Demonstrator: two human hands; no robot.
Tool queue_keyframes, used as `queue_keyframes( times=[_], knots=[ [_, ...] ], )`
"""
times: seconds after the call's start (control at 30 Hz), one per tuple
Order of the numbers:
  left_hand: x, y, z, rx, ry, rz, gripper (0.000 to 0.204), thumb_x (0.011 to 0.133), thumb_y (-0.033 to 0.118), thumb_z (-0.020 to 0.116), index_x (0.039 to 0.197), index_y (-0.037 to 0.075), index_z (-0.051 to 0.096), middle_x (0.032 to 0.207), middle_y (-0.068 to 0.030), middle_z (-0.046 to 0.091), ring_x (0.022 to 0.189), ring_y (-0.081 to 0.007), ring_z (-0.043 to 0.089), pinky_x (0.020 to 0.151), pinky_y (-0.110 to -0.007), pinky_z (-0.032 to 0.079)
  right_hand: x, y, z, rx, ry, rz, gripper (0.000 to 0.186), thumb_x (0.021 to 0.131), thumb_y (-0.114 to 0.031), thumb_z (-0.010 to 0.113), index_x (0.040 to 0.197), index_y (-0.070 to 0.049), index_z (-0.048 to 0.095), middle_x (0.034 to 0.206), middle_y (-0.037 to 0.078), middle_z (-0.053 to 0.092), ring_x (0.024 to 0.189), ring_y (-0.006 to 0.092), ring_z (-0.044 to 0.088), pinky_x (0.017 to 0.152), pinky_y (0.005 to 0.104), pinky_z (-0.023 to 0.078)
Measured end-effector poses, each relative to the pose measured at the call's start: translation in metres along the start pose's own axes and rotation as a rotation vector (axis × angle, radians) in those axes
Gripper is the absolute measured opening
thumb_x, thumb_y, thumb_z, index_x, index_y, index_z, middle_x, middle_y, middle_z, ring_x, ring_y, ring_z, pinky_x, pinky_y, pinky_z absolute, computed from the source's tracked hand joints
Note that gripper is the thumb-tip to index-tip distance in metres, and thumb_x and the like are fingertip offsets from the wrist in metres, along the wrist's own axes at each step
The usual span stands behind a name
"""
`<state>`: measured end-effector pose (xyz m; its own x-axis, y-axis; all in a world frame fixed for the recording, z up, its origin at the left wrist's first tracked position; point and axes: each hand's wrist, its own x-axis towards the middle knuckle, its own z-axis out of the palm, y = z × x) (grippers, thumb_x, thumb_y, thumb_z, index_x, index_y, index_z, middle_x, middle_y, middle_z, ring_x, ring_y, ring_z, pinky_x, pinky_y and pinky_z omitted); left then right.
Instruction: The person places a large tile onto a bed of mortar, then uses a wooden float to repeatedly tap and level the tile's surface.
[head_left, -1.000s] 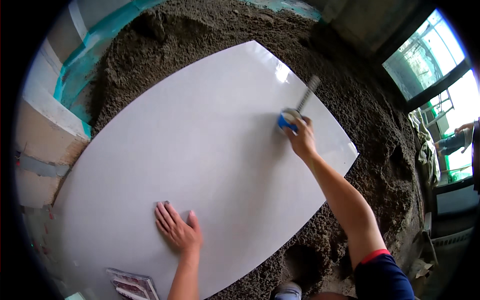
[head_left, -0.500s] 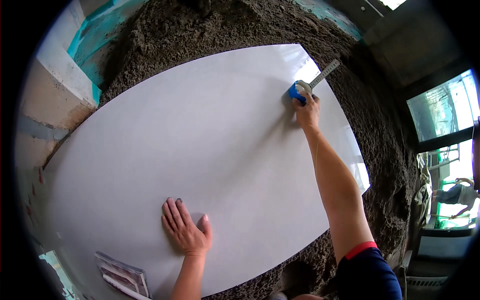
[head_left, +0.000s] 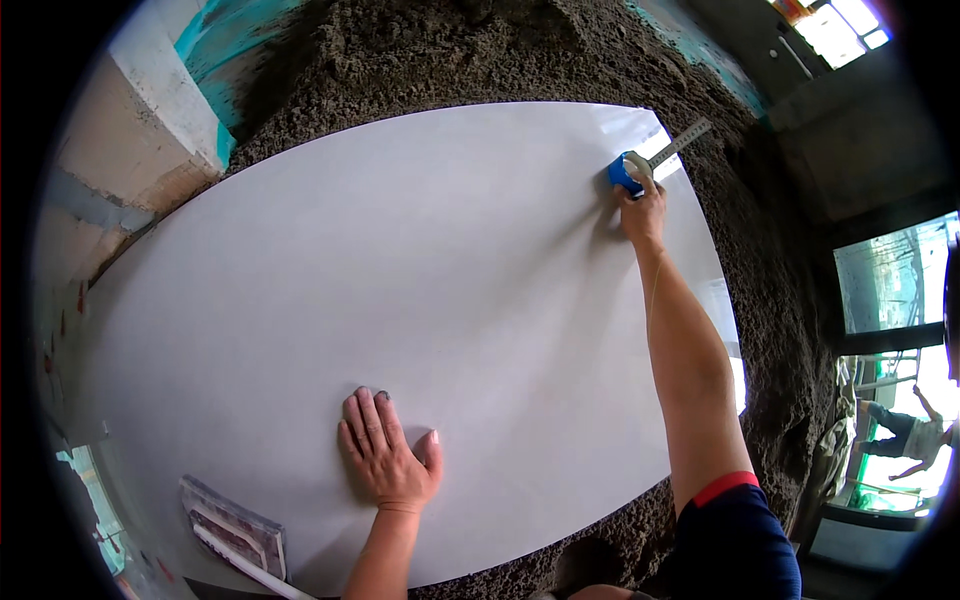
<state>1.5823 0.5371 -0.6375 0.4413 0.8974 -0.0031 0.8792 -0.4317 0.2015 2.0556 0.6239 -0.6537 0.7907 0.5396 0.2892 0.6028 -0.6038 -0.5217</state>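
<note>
A large, glossy pale tile (head_left: pixel 480 300) lies on a bed of dark, crumbly mortar. Near its far right corner my right hand (head_left: pixel 645 210) grips a blue tape measure (head_left: pixel 622 172). A short length of its metal blade (head_left: pixel 682 142) sticks out past the tile's right edge, over the mortar. My left hand (head_left: pixel 392 462) rests flat on the tile toward the near side, fingers stretched out and holding nothing. To the left of it lies a flat, rectangular trowel-like tool (head_left: pixel 235 525) with a pale handle, partly cut off by the lower edge.
Rough mortar (head_left: pixel 440 60) runs along the far, right and near sides of the tile. A pale wall corner (head_left: pixel 130 150) with turquoise coating above stands at the far left. Beyond a window opening (head_left: pixel 900 420) at right, another person (head_left: pixel 905 435) is visible.
The view has shifted slightly, so the tile and hands sit a little differently. My right hand still holds the tape measure near the corner, and my left palm remains on the tile.
</note>
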Motion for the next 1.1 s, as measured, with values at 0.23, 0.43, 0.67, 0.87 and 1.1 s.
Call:
queue_keyframes(
  times=[0.23, 0.43, 0.67, 0.87, 1.1],
  knots=[
    [-0.001, 0.001, 0.000, -0.044, 0.031, 0.012, 0.073, 0.080, 0.041, 0.052, 0.134, -0.005, 0.035, 0.144, -0.0247, 0.029, 0.136, -0.0405, 0.021, 0.109, -0.053, 0.016, 0.008, 0.025, 0.007, -0.041, 0.023, -0.202, 0.040, 0.078, -0.025, 0.071, 0.115, -0.011, 0.061, 0.112, 0.021, 0.057, 0.102, 0.0338, 0.056, 0.088, 0.0384, 0.045],
    [-0.004, -0.004, 0.010, -0.169, 0.140, 0.003, 0.069, 0.079, 0.040, 0.055, 0.131, -0.003, 0.043, 0.142, -0.0230, 0.034, 0.134, -0.0398, 0.027, 0.108, -0.055, 0.019, -0.063, 0.002, 0.020, 0.097, 0.112, -0.282, 0.034, 0.086, -0.028, 0.063, 0.110, -0.004, 0.059, 0.108, 0.021, 0.056, 0.094, 0.0348, 0.055, 0.081, 0.0413, 0.046],
    [0.012, 0.017, -0.020, -0.192, -0.014, -0.030, 0.076, 0.087, 0.043, 0.046, 0.142, -0.004, 0.024, 0.151, -0.0210, 0.017, 0.142, -0.0330, 0.010, 0.113, -0.049, 0.009, -0.167, -0.050, 0.000, 0.149, -0.042, -0.231, 0.034, 0.088, -0.021, 0.062, 0.119, -0.009, 0.054, 0.128, 0.022, 0.045, 0.110, 0.0399, 0.052, 0.091, 0.0434, 0.045],
    [0.149, 0.073, -0.154, -1.263, -0.480, -0.208, 0.089, 0.087, 0.057, 0.048, 0.142, -0.006, 0.018, 0.143, -0.0266, 0.030, 0.137, -0.0343, 0.025, 0.111, -0.039, 0.021, -0.150, -0.142, -0.113, 0.495, -0.356, -0.359, 0.028, 0.083, -0.006, 0.065, 0.110, -0.002, 0.058, 0.123, 0.017, 0.051, 0.087, 0.0210, 0.058, 0.069, 0.0301, 0.050],
    [0.123, -0.024, -0.252, -1.062, -0.157, 0.078, 0.029, 0.077, 0.008, 0.055, 0.103, -0.005, 0.059, 0.083, -0.0207, 0.062, 0.073, -0.0311, 0.061, 0.066, -0.041, 0.047, -0.204, -0.301, -0.191, 0.767, -0.700, -0.714, 0.035, 0.075, 0.007, 0.064, 0.107, -0.002, 0.055, 0.127, 0.016, 0.046, 0.085, 0.0198, 0.058, 0.070, 0.0287, 0.050]
  ],
)
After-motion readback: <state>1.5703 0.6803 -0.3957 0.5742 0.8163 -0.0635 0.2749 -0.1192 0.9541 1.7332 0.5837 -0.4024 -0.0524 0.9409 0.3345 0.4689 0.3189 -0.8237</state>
